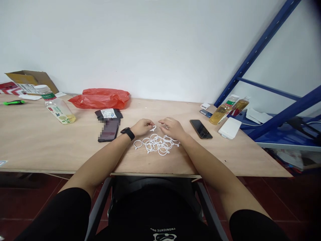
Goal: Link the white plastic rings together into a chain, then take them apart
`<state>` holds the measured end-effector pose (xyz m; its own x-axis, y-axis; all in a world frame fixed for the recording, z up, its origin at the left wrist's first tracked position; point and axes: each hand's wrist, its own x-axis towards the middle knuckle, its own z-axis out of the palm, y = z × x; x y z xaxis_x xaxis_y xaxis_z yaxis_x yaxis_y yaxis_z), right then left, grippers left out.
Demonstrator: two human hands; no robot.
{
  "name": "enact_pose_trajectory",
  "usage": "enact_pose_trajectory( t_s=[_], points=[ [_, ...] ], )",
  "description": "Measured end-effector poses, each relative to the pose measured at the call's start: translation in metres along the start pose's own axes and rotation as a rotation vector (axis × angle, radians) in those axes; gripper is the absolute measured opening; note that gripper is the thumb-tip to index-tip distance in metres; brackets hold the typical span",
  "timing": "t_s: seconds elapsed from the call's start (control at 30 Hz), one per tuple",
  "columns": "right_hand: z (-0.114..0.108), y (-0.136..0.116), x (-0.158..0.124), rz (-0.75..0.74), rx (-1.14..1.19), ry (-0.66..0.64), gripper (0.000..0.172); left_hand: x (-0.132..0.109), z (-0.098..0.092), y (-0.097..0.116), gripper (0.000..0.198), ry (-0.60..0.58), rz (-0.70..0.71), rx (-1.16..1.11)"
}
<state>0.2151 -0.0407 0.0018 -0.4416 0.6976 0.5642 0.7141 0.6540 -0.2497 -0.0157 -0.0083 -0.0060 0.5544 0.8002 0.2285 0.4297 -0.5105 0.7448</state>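
Between the thumb and fingers of my left hand is a small white plastic ring, partly hidden and seen nearly edge-on. My right hand hovers just across from it, fingers bent and apart, with nothing visible in its grasp. Below both hands a loose pile of white plastic rings, each with a small tab, lies on the wooden table. One single ring sits at the pile's left side, near my left wrist. My right wrist covers part of the pile's right edge.
Left of my hands lie a dark plastic package and a red plastic bag, with a tilted drink bottle beyond. To the right are a phone, a white box and another bottle. Blue shelving borders the table.
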Motion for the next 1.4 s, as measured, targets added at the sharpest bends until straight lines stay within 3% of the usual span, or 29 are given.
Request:
enact_pose_trajectory(
  t_s=[0.2,0.4,0.53,0.63,0.77,0.93,1.4],
  points=[
    [0.003,-0.032,0.002,-0.275,0.048,-0.079,0.023,0.001,0.005,-0.002,0.025,-0.125,0.010,-0.117],
    [0.004,-0.036,0.001,-0.333,0.059,-0.107,0.025,0.001,0.006,-0.004,0.028,-0.178,-0.011,-0.193],
    [0.006,-0.033,0.001,-0.264,0.082,-0.067,0.025,0.001,0.005,0.000,0.030,-0.118,0.017,-0.179],
    [0.007,-0.029,0.000,-0.147,0.094,0.000,0.025,-0.001,0.005,0.006,0.030,-0.016,0.052,-0.210],
    [0.006,-0.025,-0.002,-0.011,0.113,0.039,0.024,-0.005,0.008,0.013,0.032,0.032,0.042,-0.177],
    [0.005,-0.026,-0.001,0.028,0.146,0.027,0.023,-0.008,0.010,0.017,0.031,0.072,0.085,-0.088],
    [0.012,-0.025,-0.001,0.144,0.120,0.045,0.023,-0.008,0.014,0.019,0.036,0.012,0.093,-0.147]
  ],
)
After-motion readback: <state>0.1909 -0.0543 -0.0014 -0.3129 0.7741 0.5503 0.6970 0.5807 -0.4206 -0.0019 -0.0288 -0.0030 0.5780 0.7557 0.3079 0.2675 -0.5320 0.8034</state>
